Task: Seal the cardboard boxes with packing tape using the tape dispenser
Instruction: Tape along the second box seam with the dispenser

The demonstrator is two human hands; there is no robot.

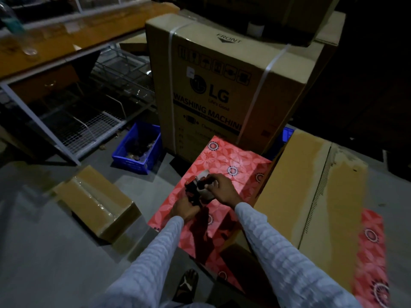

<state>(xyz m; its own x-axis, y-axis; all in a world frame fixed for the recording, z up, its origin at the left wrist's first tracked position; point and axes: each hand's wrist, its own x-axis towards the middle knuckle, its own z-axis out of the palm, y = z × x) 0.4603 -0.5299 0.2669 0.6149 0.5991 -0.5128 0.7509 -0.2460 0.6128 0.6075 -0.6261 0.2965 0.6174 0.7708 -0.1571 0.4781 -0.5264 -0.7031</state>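
I hold a black and red tape dispenser (194, 190) over a surface covered in red floral cloth (224, 165). My left hand (184, 208) grips its handle from below. My right hand (222, 188) curls over the whitish tape roll (205, 174) at the dispenser's top. A small cardboard box (95, 202) lies on the floor to the left, its top seam shiny with clear tape. A long cardboard box (311, 192) lies at the right, its top partly glossy with tape.
A tall LG washing machine carton (222, 85) stands behind the cloth. A blue plastic crate (139, 150) sits on the floor at its left, next to wire mesh racks (89, 116). My sandalled foot (188, 283) is on the grey floor below.
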